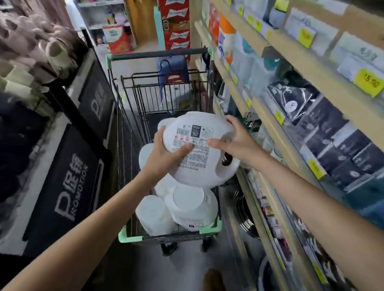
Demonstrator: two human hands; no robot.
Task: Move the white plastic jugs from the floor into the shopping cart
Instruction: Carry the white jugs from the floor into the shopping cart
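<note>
Both my hands hold a white plastic jug [199, 131] on its side above the black wire shopping cart [133, 237], its printed label facing up. My left hand [166, 154] grips its left side, thumb on the label. At the handle end, my right hand [234, 140] curls round the jug. Several more white jugs [191, 209] lie in the cart basket below. No jug on the floor is in view.
The cart stands in a narrow aisle. Wooden shelves [281, 107] with yellow price tags run along the right. A black promotion bin [60, 188] with slippers sits at the left. A blue stool [173, 71] and red boxes [175, 19] stand beyond the cart.
</note>
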